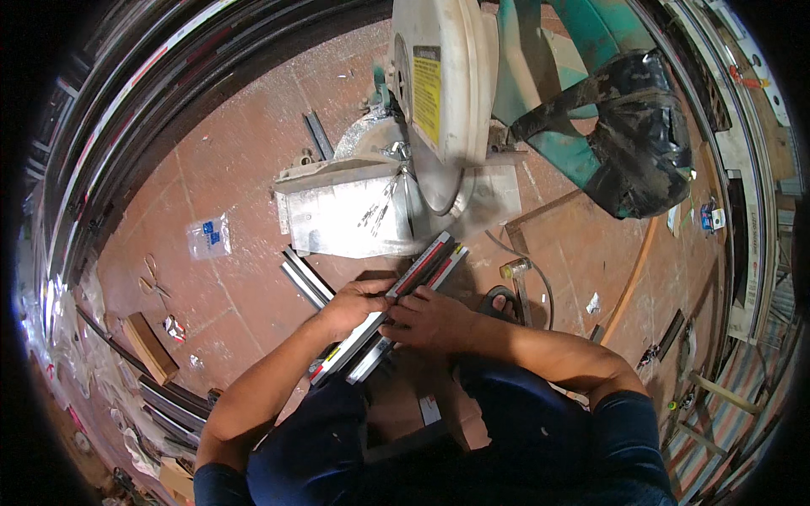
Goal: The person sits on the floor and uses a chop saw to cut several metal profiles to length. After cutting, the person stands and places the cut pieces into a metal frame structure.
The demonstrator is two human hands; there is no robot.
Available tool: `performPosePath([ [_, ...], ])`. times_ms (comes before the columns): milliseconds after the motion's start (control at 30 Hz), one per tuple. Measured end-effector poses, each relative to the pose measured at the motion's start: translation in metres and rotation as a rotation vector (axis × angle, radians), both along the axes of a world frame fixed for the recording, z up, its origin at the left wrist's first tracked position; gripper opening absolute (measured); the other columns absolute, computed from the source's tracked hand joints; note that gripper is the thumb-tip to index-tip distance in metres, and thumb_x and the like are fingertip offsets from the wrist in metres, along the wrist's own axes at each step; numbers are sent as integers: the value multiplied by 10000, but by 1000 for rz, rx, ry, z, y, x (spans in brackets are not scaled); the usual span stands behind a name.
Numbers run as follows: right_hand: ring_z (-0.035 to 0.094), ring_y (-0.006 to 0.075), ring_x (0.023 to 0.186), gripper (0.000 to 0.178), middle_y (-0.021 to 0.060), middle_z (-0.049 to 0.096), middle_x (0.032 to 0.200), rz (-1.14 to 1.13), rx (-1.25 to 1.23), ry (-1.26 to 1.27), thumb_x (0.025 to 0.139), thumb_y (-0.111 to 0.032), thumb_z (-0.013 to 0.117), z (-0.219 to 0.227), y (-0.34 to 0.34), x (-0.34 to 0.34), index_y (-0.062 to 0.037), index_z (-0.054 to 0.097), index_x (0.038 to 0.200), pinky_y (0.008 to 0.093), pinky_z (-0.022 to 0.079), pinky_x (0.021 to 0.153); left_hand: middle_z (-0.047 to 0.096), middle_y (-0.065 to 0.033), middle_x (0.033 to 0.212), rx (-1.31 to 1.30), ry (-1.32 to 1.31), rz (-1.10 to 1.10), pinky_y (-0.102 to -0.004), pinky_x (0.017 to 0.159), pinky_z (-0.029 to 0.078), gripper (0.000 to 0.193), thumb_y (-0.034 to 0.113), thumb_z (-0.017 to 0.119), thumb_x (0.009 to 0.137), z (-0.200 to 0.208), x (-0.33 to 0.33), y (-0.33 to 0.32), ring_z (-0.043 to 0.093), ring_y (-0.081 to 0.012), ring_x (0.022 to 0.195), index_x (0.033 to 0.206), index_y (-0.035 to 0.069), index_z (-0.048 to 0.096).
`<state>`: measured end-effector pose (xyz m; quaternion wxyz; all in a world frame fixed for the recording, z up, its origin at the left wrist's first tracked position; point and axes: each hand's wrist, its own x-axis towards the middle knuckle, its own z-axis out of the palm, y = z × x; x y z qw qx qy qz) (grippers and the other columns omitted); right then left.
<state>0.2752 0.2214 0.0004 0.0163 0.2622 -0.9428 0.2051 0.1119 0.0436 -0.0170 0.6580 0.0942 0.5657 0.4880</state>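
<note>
Two short metal profile pieces lie side by side on a slant in front of my lap, silver and dark with red strips and labels. My left hand [359, 307] is closed round the left metal profile [422, 263], with its fingertips near the middle. From the other side, my right hand [429, 319] grips the pair, fingers bent over the right metal profile [449, 266]. Parts of both pieces are hidden under my fingers. Beneath my left hand, further profile pieces [305, 277] rest crosswise, close to the floor.
Ahead stands a chop saw [451, 84] with a pale blade guard, metal base [337, 221] and taped green handle [645, 126]. A hammer [516, 274] lies right of my hands. Scissors [153, 278], a plastic bag [209, 237] and a wooden block [150, 347] lie left. Long profiles line both sides.
</note>
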Motion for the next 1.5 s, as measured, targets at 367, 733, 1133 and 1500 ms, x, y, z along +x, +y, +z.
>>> performPosePath([
  [367,633,307,1144,448,87,664,1214,-463,19,-284,857,-235,786,-4,88,58,-152,716,1292,460,521,921,730,-264,1301,114,912,-191,-416,1004,573,682,132,856,866,20,-39,-4,738,-362,1105,1497,36,617],
  [733,624,389,1208,471,164,669,1285,-1125,460,-266,913,-96,735,21,267,231,-144,692,1379,484,496,1034,662,-144,1193,103,1822,-390,-483,924,535,532,104,674,942,-9,-140,-2,681,-346,1067,1463,190,608],
  [1133,607,409,1354,720,248,614,1499,-837,-1543,80,1150,-558,375,267,164,-39,29,518,1544,547,388,1260,603,-34,1066,86,2114,-312,-412,826,461,470,215,611,967,-30,-140,10,589,-233,982,1427,271,690],
  [1500,492,467,1467,763,315,577,1514,-416,-1614,-65,1153,-567,342,261,141,-61,34,424,1615,574,291,1306,620,8,1050,116,2099,-80,-439,821,451,473,199,641,938,-61,-141,10,590,-229,974,1384,338,714],
])
